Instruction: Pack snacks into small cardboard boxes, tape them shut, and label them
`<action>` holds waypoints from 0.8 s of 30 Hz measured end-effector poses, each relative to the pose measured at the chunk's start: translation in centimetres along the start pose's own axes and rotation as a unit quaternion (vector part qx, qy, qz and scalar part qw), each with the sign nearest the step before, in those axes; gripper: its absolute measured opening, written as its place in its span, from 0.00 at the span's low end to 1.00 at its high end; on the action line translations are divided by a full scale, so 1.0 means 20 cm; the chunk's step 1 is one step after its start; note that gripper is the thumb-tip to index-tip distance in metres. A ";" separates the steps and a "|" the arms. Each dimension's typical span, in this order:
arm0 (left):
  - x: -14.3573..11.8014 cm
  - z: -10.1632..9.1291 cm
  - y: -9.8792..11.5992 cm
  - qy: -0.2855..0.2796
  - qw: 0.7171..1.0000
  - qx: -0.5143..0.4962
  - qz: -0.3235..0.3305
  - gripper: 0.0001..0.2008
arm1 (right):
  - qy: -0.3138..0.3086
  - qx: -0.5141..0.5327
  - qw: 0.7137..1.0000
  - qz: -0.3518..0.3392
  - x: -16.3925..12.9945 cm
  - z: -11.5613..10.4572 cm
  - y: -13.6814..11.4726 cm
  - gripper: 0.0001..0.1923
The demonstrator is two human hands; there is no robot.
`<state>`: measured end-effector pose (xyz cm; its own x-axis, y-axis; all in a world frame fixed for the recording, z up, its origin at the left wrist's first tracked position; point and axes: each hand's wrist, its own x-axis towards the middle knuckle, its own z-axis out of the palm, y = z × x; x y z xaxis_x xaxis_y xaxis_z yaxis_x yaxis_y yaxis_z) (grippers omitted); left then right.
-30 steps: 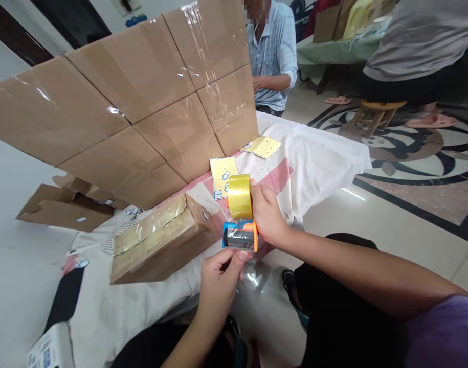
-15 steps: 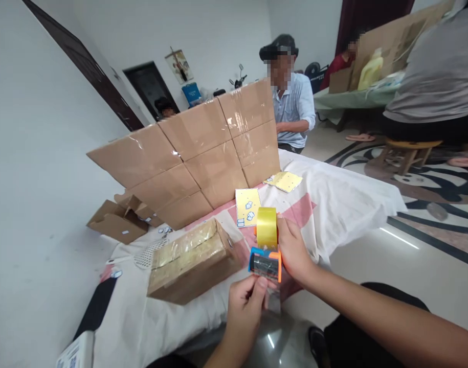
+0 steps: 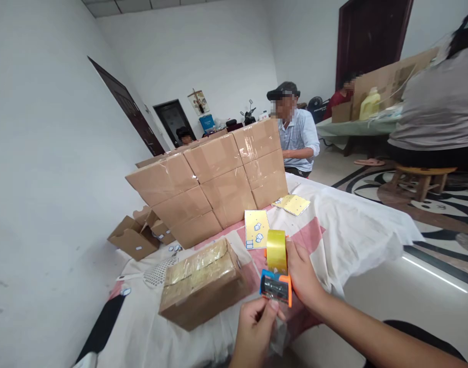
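My right hand (image 3: 303, 276) grips an orange and blue tape dispenser (image 3: 276, 286) that carries a yellow tape roll (image 3: 276, 250). Just below the dispenser's mouth, my left hand (image 3: 254, 327) pinches the loose end of clear tape (image 3: 276, 332), which hangs down from it. A small cardboard box (image 3: 203, 286), its top covered in tape, lies on the white cloth (image 3: 344, 230) to the left of both hands.
A wall of taped cardboard boxes (image 3: 214, 179) stands behind. Folded flat boxes (image 3: 136, 237) lie at the left. Yellow sticker sheets (image 3: 257, 229) rest on the cloth. A seated person (image 3: 297, 135) works beyond the boxes; another sits on a stool (image 3: 423, 176) at the right.
The camera has tilted upward, so hands, dispenser and box now sit lower in view and more of the room shows. Both hands keep their hold on the dispenser and tape end.
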<state>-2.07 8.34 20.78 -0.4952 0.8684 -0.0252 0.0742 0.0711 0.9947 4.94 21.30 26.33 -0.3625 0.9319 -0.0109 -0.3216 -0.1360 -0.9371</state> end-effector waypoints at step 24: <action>0.01 -0.35 0.34 0.171 0.982 0.034 0.074 0.24 | -0.070 -0.101 0.992 -0.033 0.69 -0.25 0.24 0.18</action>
<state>-7.80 5.56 28.28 -0.7357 0.6565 0.1664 0.2197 -0.0010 0.9756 2.74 35.18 19.95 -0.4683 0.8791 0.0882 -0.1714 0.0075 -0.9852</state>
